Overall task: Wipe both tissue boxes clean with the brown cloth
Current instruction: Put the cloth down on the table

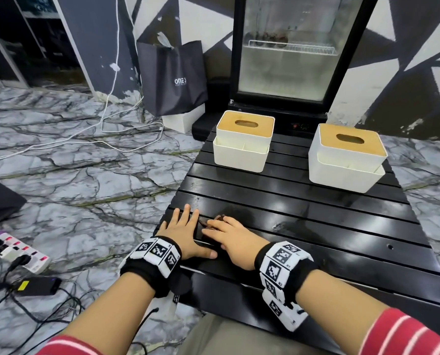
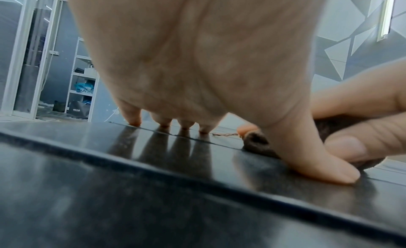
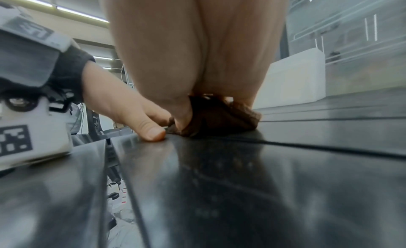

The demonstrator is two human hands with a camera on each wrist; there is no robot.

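Observation:
Two white tissue boxes with wooden lids stand at the far end of the black slatted table [image 1: 316, 226], the left box [image 1: 242, 149] and the right box [image 1: 347, 165]. One of them shows as a white box [image 3: 294, 78] in the right wrist view. The brown cloth [image 1: 219, 218] lies bunched near the table's front edge, mostly hidden under my right hand [image 1: 226, 233]. That hand covers the cloth [image 3: 219, 118], with the thumb tucked against its side and the fingers over its top. My left hand [image 1: 185, 226] rests flat on the table just left of the cloth [image 2: 257, 140], fingers straight.
A glass-door fridge [image 1: 290, 47] stands right behind the table. A black bag [image 1: 173, 78] leans left of it. White cables [image 1: 98, 129], a power strip [image 1: 16, 249] and a black adapter [image 1: 37, 285] lie on the marble floor to the left.

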